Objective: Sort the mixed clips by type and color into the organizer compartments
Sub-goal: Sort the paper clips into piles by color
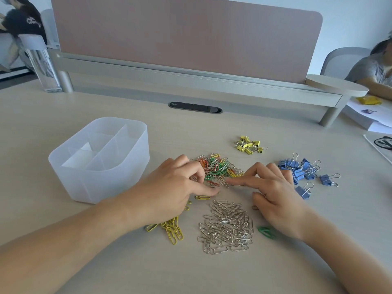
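Note:
A mixed pile of coloured paper clips [218, 168] lies mid-table. My left hand [176, 187] rests at its left edge, fingertips curled and picking at clips there. My right hand [273, 192] lies to the right, index finger stretched flat toward the pile, holding nothing I can see. Sorted heaps lie near me: silver clips [228, 227], yellow clips [171, 229] partly under my left wrist, a few green clips [266, 231]. Yellow binder clips [249, 144] and blue binder clips [303, 172] sit further right. The translucent organizer [99, 160] stands at left, its compartments looking bare.
A desk divider with a shelf [191, 81] runs across the back. A clear bottle [42, 62] stands at back left. Papers [367, 117] and a seated person [375, 71] are at the right edge; another person is at far left.

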